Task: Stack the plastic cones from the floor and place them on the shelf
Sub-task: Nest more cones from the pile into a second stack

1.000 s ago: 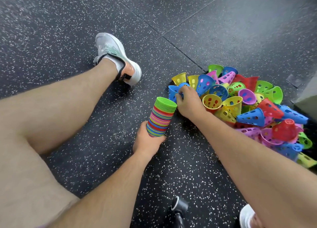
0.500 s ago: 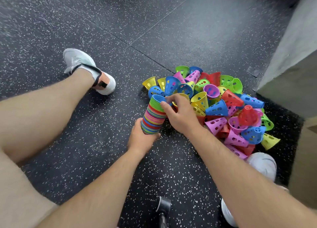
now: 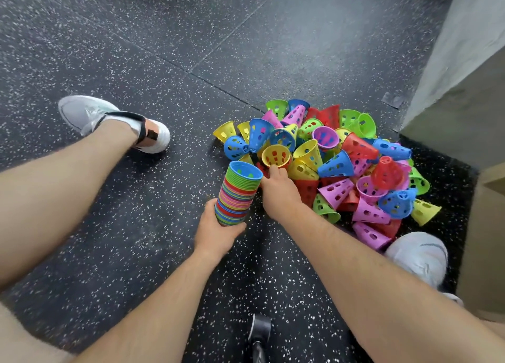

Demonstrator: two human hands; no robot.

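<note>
My left hand (image 3: 218, 231) grips the base of the leaning stack (image 3: 237, 196) beside the pile (image 3: 355, 171) on the floor (image 3: 136, 226), my right hand (image 3: 278, 190) touches a yellow cone (image 3: 276, 156), though I cannot tell whether its fingers have hold, and a careless tug could scatter neighbours or knock the stack.

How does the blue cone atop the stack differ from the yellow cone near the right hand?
The blue cone is nested atop the stack gripped by the left hand; the yellow cone lies loose in the pile. One is blue, the other yellow. Both show open mouths and holes.
</note>
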